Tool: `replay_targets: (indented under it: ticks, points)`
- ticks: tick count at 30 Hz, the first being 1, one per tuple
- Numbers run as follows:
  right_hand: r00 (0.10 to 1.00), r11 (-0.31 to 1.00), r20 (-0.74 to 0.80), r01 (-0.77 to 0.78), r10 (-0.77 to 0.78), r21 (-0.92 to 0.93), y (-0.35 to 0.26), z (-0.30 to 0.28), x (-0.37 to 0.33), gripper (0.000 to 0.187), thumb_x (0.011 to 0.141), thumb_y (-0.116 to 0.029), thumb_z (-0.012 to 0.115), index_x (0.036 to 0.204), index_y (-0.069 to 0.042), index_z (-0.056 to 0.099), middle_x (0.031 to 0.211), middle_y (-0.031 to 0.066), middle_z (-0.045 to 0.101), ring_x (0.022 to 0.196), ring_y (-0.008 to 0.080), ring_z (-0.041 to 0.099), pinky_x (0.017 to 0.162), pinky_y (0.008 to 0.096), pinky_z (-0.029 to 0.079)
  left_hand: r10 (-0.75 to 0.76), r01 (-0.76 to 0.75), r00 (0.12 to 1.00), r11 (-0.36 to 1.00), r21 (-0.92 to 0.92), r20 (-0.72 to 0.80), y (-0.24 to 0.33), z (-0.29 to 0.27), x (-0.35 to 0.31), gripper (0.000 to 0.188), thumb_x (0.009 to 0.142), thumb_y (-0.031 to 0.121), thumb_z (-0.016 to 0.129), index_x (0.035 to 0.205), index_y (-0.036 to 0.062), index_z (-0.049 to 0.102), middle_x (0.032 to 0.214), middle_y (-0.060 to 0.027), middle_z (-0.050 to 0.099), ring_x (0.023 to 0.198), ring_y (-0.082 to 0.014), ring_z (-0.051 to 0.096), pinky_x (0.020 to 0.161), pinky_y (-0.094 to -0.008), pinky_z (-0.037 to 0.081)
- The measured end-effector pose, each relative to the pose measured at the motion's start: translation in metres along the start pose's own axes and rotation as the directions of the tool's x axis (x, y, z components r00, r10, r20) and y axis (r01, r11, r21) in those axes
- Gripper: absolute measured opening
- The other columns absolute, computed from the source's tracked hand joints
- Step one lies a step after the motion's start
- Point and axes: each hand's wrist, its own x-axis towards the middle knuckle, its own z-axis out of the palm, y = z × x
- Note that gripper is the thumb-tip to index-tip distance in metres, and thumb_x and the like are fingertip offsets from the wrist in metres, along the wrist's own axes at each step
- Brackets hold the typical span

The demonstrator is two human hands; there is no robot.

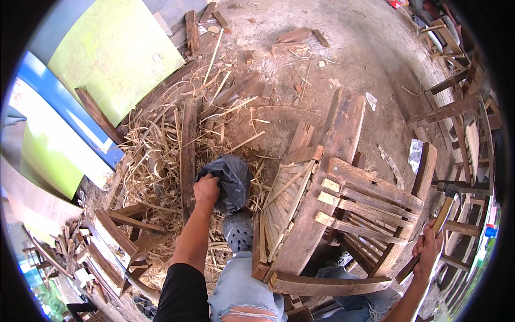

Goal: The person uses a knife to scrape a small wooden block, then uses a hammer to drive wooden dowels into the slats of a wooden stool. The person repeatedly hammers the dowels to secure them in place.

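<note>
While the left hand [206,189] has its fingers curled tight into the black plastic bag [228,180] on the wood shavings [155,155], the right hand [427,248] wraps round a hammer [440,220] beside the broken wooden chair [332,214], so pulling the bag free looks like the step now.

The left hand [206,189] grips a crinkled black plastic bag [229,180], thin with a dull sheen. At three o'clock from it, the chair frame [343,214] is bare, weathered wood, rough and matt. At five o'clock, the right hand [427,248] holds a hammer [435,222] with a smooth wooden handle and dark metal head. Dry, pale rattan strips [155,155] lie at nine o'clock on dusty, rough concrete floor [365,48].
</note>
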Motion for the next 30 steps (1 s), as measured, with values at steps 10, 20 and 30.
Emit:
replay_targets:
  ticks: [10,20,30]
  points:
    - [0.999,0.998,-0.004,-0.036,0.036,-0.047,-0.003,0.006,-0.002,0.01,0.092,-0.012,0.057,0.099,-0.008,0.051,0.06,-0.0036,0.045,0.038,0.0052,0.038,0.032,0.0227,0.032,0.019,-0.032,0.989,0.996,-0.087,-0.146,-0.006,0.019,-0.003,0.02,0.071,0.018,0.062,0.087,0.014,0.073,0.086,-0.0083,0.064,0.086,-0.031,0.065,0.072,-0.0475,0.05]
    - [0.997,0.997,0.05,-0.053,0.051,0.049,-0.023,0.003,-0.007,0.009,0.087,-0.006,0.056,0.095,-0.004,0.051,0.061,-0.0002,0.047,0.04,0.0072,0.041,0.034,0.0245,0.035,-0.038,0.039,0.995,0.999,-0.008,0.087,0.003,0.015,-0.003,0.024,0.078,0.012,0.062,0.099,0.0103,0.074,0.105,-0.0084,0.064,0.106,-0.0296,0.061,0.092,-0.0475,0.043]
    - [0.996,0.996,0.028,-0.086,0.085,0.004,-0.027,0.001,-0.009,0.012,0.088,-0.013,0.059,0.095,-0.004,0.055,0.063,-0.0007,0.049,0.044,0.0079,0.045,0.038,0.0259,0.037,-0.215,0.212,0.931,0.976,0.043,0.295,0.021,-0.004,0.005,0.032,0.084,0.014,0.056,0.112,0.0109,0.071,0.126,-0.0131,0.061,0.119,-0.0335,0.056,0.104,-0.0534,0.037]
